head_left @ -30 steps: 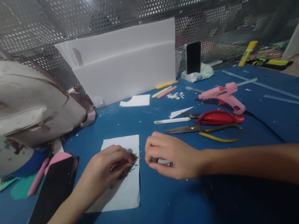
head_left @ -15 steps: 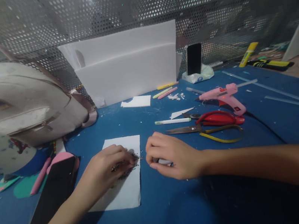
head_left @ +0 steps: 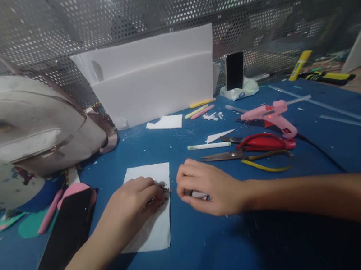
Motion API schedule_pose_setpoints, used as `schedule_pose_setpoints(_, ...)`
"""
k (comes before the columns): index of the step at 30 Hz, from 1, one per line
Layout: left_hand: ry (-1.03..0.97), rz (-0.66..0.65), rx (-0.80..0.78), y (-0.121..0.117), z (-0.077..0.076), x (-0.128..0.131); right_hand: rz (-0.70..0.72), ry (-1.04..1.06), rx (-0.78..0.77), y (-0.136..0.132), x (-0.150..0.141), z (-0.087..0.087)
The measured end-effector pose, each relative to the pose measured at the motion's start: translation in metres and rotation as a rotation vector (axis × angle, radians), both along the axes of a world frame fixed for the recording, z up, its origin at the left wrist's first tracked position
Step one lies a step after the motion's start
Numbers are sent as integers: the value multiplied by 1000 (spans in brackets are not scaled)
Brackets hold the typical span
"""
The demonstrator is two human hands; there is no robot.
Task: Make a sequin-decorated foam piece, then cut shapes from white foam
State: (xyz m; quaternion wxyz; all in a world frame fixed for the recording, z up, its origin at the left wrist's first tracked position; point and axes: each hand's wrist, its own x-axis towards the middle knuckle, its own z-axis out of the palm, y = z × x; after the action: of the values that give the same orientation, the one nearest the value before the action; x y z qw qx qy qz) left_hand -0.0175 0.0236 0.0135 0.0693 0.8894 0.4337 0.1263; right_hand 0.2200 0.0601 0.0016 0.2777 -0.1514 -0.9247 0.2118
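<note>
A white sheet of paper lies on the blue table, bearing a small pile of dark shiny flakes. My left hand rests over that pile, fingers and thumb bent together among the flakes; the palm hides most of them. Just right of the sheet, my right hand is closed around a small whitish object. Only a sliver of it shows between thumb and fingers, so its kind is unclear. Beyond the right hand lie scissors with a yellow-and-black handle.
Behind the scissors are red-handled pliers, a white pen and a pink glue gun with its cord. A phone stands at the back. On the left are a backpack and a black flat phone-like slab.
My left hand has moved slightly right and covers more of the flakes. My right hand keeps its place and its grip. The view has shifted a little.
</note>
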Motion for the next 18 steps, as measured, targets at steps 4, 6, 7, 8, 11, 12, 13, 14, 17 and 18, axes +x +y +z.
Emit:
schedule_pose_setpoints(4,51,11,11,-1,-2,-1,-4,7,1,0,0,-1)
schedule_pose_setpoints(6,56,11,14,-1,-2,0,-4,8,2,0,0,-1)
schedule_pose_setpoints(7,57,12,11,-1,-1,1,-4,9,2,0,0,-1)
schedule_pose_setpoints(8,55,14,4,-1,0,2,-3,9,3,0,0,-1)
schedule_pose_setpoints(11,24,29,-33,-2,3,4,-1,13,6,0,-1,-1)
schedule_pose_setpoints(12,-3,38,-49,-2,4,4,0,13,6,0,-1,-1)
schedule_pose_setpoints(13,-34,50,-68,-2,5,4,0,13,6,0,-1,-1)
schedule_pose_setpoints(14,-68,60,-86,-3,6,4,0,14,6,0,-1,-1)
schedule_pose_setpoints(17,-158,85,-126,-2,7,3,0,13,4,0,0,-1)
schedule_pose_setpoints(18,-180,88,-134,-2,7,2,1,14,3,0,0,-1)
